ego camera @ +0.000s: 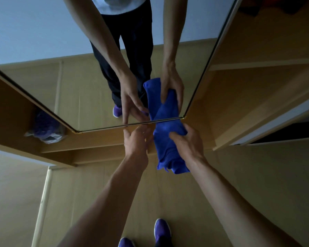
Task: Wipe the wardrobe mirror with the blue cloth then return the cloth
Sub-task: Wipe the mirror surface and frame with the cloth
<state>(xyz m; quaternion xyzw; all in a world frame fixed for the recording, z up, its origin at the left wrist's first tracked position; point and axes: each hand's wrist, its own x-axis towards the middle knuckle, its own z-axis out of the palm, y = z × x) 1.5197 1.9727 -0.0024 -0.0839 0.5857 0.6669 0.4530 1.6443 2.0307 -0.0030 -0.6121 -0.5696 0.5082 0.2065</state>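
Right hand (pixel 186 141) fingers grip the blue cloth (pixel 165 148) at the mirror (pixel 43 41) bottom edge; left hand (pixel 136 139) fingers loose beside it.

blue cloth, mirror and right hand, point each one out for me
blue cloth (pixel 166 150), head view, bunched middle below the grip
mirror (pixel 70 86), head view, bare glass left of the reflected legs
right hand (pixel 189 140), head view, back of the hand
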